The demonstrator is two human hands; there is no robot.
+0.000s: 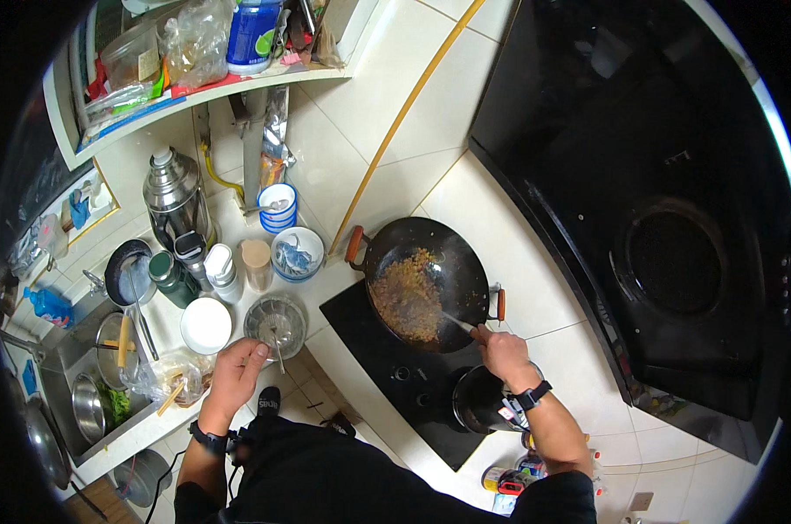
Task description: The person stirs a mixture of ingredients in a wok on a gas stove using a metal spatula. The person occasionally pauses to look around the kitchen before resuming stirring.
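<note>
A spatula (459,322) is in my right hand (504,355), its working end down among chopped, browned food (405,295) in a black wok (464,262). The wok has orange-brown side handles and sits on the black cooktop (395,376). My left hand (239,372) grips the near rim of a clear bowl (291,318) at the counter's edge. A spoon (278,347) leans inside that bowl. Just left of it stands a white bowl (205,325).
A dark pot (477,399) occupies the near burner under my right forearm. Bottles, a steel thermos (173,190) and stacked bowls (297,254) crowd the left counter. The sink (61,386) holds a metal basin (89,407). A black range hood (631,196) overhangs the right.
</note>
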